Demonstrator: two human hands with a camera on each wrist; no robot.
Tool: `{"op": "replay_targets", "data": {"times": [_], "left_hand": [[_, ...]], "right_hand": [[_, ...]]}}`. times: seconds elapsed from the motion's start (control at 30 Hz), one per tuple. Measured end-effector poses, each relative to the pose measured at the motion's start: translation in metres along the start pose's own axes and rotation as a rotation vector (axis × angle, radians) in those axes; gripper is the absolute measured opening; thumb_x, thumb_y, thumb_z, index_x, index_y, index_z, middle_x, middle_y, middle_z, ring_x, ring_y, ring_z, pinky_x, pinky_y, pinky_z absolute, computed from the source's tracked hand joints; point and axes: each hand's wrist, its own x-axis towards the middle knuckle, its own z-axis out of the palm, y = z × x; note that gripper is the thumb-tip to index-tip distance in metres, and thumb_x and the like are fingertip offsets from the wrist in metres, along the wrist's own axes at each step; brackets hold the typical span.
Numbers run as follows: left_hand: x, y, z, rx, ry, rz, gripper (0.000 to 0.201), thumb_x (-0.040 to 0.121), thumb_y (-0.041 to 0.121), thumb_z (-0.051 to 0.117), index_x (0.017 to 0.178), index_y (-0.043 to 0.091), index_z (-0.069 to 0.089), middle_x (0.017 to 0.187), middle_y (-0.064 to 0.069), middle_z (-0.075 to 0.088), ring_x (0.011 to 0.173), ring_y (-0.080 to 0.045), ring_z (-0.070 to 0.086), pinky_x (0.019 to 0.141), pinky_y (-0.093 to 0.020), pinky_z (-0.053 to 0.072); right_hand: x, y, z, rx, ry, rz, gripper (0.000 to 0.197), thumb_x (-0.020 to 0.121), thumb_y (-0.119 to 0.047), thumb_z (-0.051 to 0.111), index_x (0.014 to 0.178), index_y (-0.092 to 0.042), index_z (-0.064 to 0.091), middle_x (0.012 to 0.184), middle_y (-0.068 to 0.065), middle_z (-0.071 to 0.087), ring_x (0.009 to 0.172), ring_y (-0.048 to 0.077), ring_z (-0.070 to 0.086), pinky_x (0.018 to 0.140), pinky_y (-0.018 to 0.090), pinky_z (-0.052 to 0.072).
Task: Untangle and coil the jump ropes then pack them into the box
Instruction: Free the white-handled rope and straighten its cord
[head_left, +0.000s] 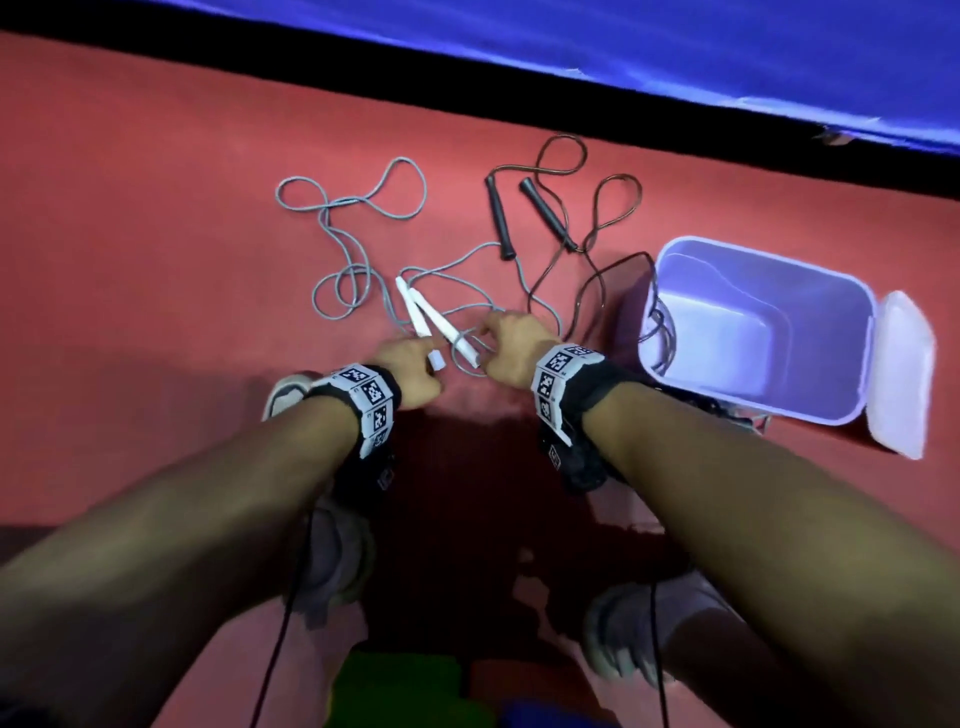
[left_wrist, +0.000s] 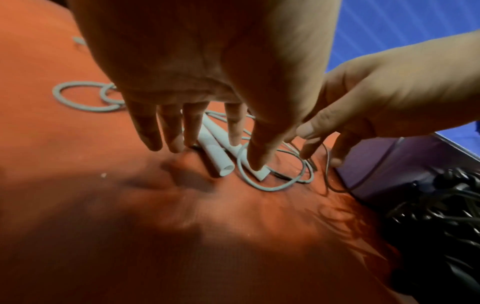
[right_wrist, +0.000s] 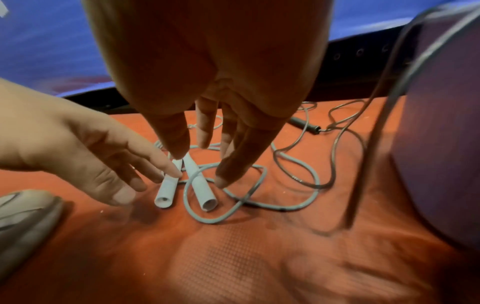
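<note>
A grey jump rope (head_left: 337, 291) lies in loose loops on the red mat, its two white handles (head_left: 415, 317) side by side in a narrow V. My left hand (head_left: 415, 358) reaches down over them with straight fingers (left_wrist: 192, 127), the thumb tip on the nearer handle (left_wrist: 259, 173). My right hand (head_left: 506, 338) comes in from the right, fingers (right_wrist: 228, 176) spread over the grey loop (right_wrist: 249, 197) beside the handles (right_wrist: 205, 193). Neither hand grips anything. A black rope (head_left: 618, 208) with two black handles (head_left: 500, 218) lies further back, one end trailing into the open lavender box (head_left: 763, 254).
The box's lid (head_left: 904, 374) hangs open on its right side. A blue padded surface (head_left: 675, 52) with a black edge borders the mat at the back. My shoes (head_left: 337, 561) stand on the mat below my arms. Dark cables hang from both wrists.
</note>
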Motion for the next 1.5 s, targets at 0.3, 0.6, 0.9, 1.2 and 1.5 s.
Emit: {"op": "replay_targets", "data": {"times": [0.3,0.6,0.9,1.2,1.5], "left_hand": [[0.031,0.002,0.011,-0.200,0.053,-0.120,0.010,0.075,0.040,0.066,0.081,0.033,0.065,0.101,-0.007,0.063,0.096,-0.026,0.059,0.085,-0.031,0.050],[0.021,0.011,-0.005,-0.665,0.187,-0.131,0.051,0.070,0.001,0.082,0.091,0.019,0.039,0.073,0.001,0.061,0.068,-0.016,0.061,0.066,-0.028,0.050],[-0.036,0.057,-0.081,-0.687,0.266,0.135,0.044,0.071,0.004,0.079,0.089,0.021,0.043,0.066,0.003,0.058,0.056,-0.011,0.052,0.059,-0.025,0.046],[-0.103,0.104,-0.161,-0.641,0.491,0.531,0.013,0.096,0.010,0.059,0.102,0.021,0.061,0.107,-0.012,0.069,0.098,-0.016,0.061,0.099,-0.037,0.048],[-0.163,0.122,-0.214,-0.598,0.339,0.499,0.036,0.107,0.021,0.039,0.076,0.013,0.055,0.063,0.001,0.051,0.054,-0.006,0.065,0.063,-0.023,0.051]], "right_hand": [[0.041,-0.004,0.034,0.132,-0.085,-0.015,0.055,0.079,-0.056,0.057,0.123,-0.023,0.062,0.118,0.008,0.064,0.119,0.028,0.055,0.098,0.033,0.046],[0.033,-0.015,0.025,0.693,0.002,0.127,0.029,0.086,-0.013,0.062,0.114,-0.014,0.068,0.107,0.004,0.068,0.095,0.019,0.067,0.090,0.035,0.055],[-0.027,-0.040,-0.071,0.697,0.198,-0.028,0.004,0.090,-0.017,0.061,0.090,-0.021,0.061,0.088,0.009,0.070,0.079,0.025,0.069,0.077,0.045,0.058],[-0.168,-0.108,-0.210,0.833,0.239,-0.330,0.005,0.099,-0.009,0.055,0.101,-0.005,0.056,0.065,0.002,0.057,0.045,0.011,0.043,0.042,0.021,0.032],[-0.251,-0.156,-0.313,1.136,0.590,-0.371,0.008,0.102,-0.012,0.050,0.106,-0.006,0.052,0.063,0.001,0.052,0.046,0.011,0.038,0.042,0.020,0.025]]}}
